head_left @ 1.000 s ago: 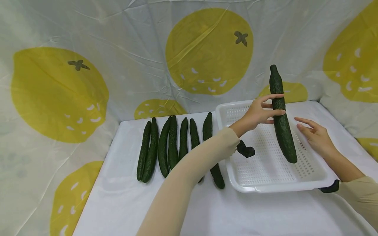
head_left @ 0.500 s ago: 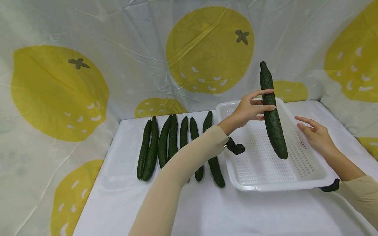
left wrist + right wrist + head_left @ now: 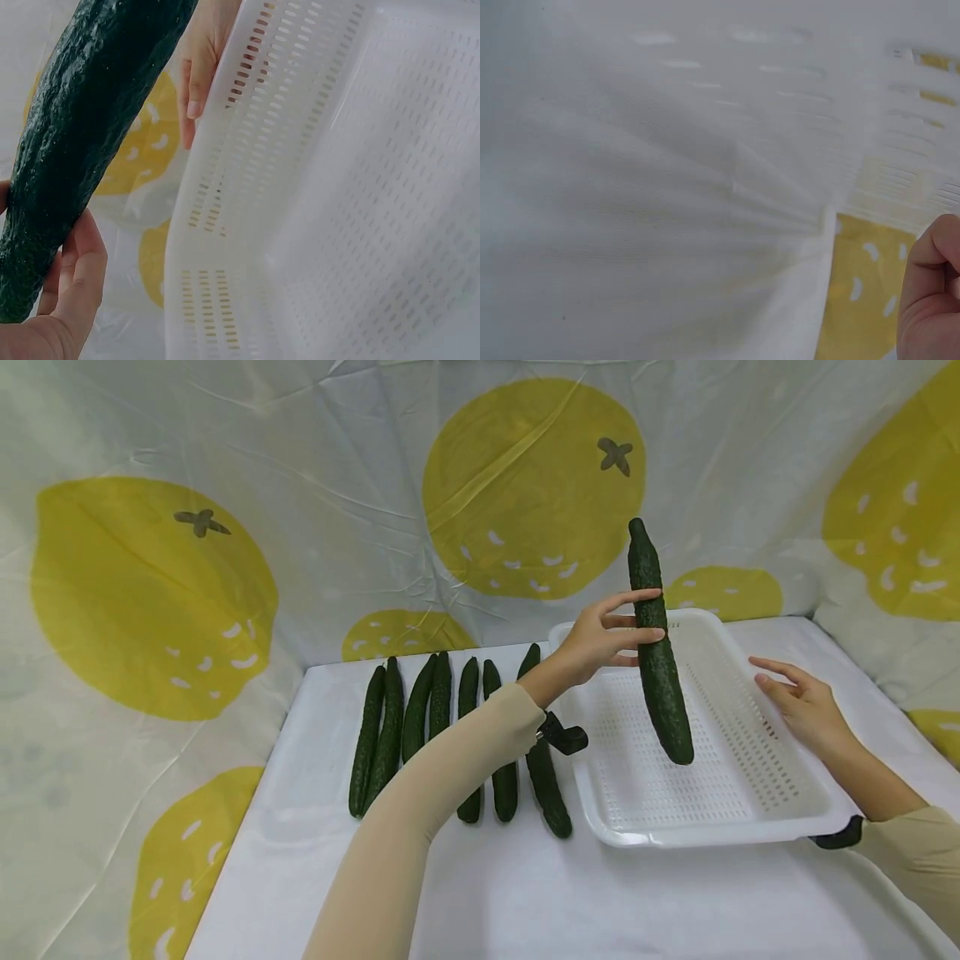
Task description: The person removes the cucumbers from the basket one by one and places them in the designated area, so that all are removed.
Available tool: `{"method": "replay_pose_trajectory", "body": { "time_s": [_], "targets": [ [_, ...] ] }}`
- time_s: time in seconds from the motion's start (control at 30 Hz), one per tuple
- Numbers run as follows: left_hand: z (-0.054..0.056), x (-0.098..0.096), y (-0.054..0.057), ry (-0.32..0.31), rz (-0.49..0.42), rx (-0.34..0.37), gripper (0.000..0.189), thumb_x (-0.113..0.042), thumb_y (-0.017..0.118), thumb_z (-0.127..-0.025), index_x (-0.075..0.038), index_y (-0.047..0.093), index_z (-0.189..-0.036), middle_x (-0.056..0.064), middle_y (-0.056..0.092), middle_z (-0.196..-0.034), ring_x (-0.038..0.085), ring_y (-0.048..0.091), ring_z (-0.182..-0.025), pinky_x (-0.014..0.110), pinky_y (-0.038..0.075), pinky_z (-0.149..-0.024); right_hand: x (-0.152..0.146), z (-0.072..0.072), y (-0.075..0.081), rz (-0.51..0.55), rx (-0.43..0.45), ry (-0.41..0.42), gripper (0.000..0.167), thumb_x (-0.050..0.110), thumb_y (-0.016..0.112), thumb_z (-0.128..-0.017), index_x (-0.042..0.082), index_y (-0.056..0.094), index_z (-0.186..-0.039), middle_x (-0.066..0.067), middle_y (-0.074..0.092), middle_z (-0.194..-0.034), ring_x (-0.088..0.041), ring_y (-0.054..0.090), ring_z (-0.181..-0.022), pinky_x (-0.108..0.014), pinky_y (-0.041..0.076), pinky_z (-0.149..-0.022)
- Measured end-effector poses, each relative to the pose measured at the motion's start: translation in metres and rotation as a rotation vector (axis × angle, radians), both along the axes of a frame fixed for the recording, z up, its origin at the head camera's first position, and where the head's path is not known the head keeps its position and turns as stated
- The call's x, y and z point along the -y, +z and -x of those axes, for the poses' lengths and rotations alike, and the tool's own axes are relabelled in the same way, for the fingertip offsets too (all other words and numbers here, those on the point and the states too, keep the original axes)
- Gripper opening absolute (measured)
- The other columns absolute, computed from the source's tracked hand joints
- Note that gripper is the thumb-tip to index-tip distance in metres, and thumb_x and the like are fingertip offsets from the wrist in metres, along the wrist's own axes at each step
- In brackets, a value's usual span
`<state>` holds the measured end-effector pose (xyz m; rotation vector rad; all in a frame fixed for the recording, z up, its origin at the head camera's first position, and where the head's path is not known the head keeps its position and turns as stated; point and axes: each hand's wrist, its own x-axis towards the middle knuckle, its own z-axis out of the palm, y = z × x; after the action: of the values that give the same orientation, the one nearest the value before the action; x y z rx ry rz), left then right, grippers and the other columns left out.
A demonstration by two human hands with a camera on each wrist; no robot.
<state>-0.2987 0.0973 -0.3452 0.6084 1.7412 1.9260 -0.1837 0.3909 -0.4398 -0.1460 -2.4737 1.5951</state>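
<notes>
My left hand (image 3: 588, 647) grips a long dark-green cucumber (image 3: 660, 685) around its upper middle, fingers and thumb wrapped about it. Held up at a slight tilt, the cucumber hangs over the white perforated basket (image 3: 720, 837), stem end up. The left wrist view shows the same cucumber (image 3: 97, 112) large, beside the basket rim (image 3: 187, 195). At the basket's right side my right hand (image 3: 806, 706) holds nothing, its fingers loosely extended by the outer wall. In the right wrist view, part of that hand (image 3: 934, 300) shows at the lower right corner.
Several cucumbers (image 3: 367, 743) lie side by side on the white cloth-covered table (image 3: 585, 902), left of the basket; my left sleeve (image 3: 435, 793) hides parts of some. Behind hangs a white curtain (image 3: 360, 527) printed with yellow lemons. A black device (image 3: 566, 735) sits at my left wrist.
My left hand has carried the cucumber leftward across the basket, from its right part toward its middle. The right hand stays where it was.
</notes>
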Motion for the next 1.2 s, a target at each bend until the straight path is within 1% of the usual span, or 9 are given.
{"method": "replay_pose_trajectory", "body": {
  "time_s": [0.13, 0.27, 0.43, 0.63, 0.8, 0.97, 1.2],
  "targets": [
    [0.0, 0.011, 0.001, -0.002, -0.001, -0.005, 0.051, -0.008, 0.079, -0.087, -0.031, 0.066, -0.131, 0.001, 0.059, -0.118, 0.016, 0.066, -0.099, 0.039, 0.061, -0.075, 0.001, 0.0, 0.001, -0.01, 0.025, -0.008, 0.039, 0.03, 0.057, -0.103, 0.032, 0.057, -0.143, 0.035, 0.062, -0.084, 0.011, 0.058, -0.074, -0.009, 0.046, -0.061],
    [0.001, 0.021, 0.001, -0.003, 0.001, -0.013, 0.052, -0.009, 0.079, -0.087, -0.031, 0.066, -0.132, 0.002, 0.058, -0.121, 0.017, 0.066, -0.101, 0.04, 0.061, -0.076, 0.001, 0.0, 0.001, -0.015, 0.034, -0.008, 0.042, 0.031, 0.057, -0.103, 0.029, 0.054, -0.146, 0.036, 0.061, -0.085, 0.012, 0.058, -0.075, -0.008, 0.046, -0.062],
    [0.002, 0.032, -0.001, 0.003, 0.011, -0.017, 0.052, -0.01, 0.078, -0.088, -0.03, 0.064, -0.134, 0.003, 0.056, -0.125, 0.017, 0.065, -0.104, 0.041, 0.061, -0.077, 0.001, -0.001, 0.001, -0.019, 0.038, -0.009, 0.042, 0.031, 0.057, -0.104, 0.03, 0.054, -0.145, 0.037, 0.06, -0.086, 0.013, 0.057, -0.076, -0.008, 0.046, -0.062],
    [0.004, 0.044, -0.004, 0.032, 0.034, -0.009, 0.052, -0.01, 0.078, -0.088, -0.031, 0.065, -0.134, 0.005, 0.054, -0.129, 0.018, 0.063, -0.107, 0.041, 0.06, -0.078, 0.001, -0.001, 0.001, -0.01, 0.038, -0.003, 0.04, 0.03, 0.057, -0.103, 0.032, 0.056, -0.144, 0.036, 0.061, -0.086, 0.012, 0.058, -0.075, -0.009, 0.047, -0.06],
    [0.005, 0.055, -0.004, 0.046, 0.052, -0.003, 0.052, -0.011, 0.078, -0.089, -0.032, 0.064, -0.134, 0.007, 0.053, -0.134, 0.025, 0.064, -0.109, 0.041, 0.06, -0.079, 0.001, -0.001, 0.002, 0.008, 0.036, 0.0, 0.038, 0.03, 0.058, -0.103, 0.034, 0.057, -0.141, 0.036, 0.062, -0.085, 0.011, 0.059, -0.074, -0.01, 0.048, -0.06],
    [0.005, 0.066, -0.004, 0.042, 0.043, -0.006, 0.052, -0.01, 0.076, -0.09, -0.032, 0.063, -0.136, 0.009, 0.052, -0.136, 0.033, 0.062, -0.111, 0.042, 0.06, -0.081, 0.001, -0.002, 0.002, 0.016, 0.034, 0.0, 0.038, 0.029, 0.058, -0.103, 0.034, 0.058, -0.141, 0.035, 0.062, -0.085, 0.011, 0.059, -0.073, -0.01, 0.049, -0.059],
    [0.006, 0.08, -0.001, 0.041, 0.046, -0.019, 0.053, -0.009, 0.076, -0.091, -0.03, 0.062, -0.137, 0.01, 0.05, -0.139, 0.034, 0.06, -0.115, 0.043, 0.059, -0.082, 0.002, -0.001, 0.002, -0.015, 0.027, -0.007, 0.041, 0.031, 0.058, -0.103, 0.03, 0.055, -0.144, 0.034, 0.061, -0.085, 0.008, 0.059, -0.071, -0.013, 0.049, -0.057]
  ]
}}
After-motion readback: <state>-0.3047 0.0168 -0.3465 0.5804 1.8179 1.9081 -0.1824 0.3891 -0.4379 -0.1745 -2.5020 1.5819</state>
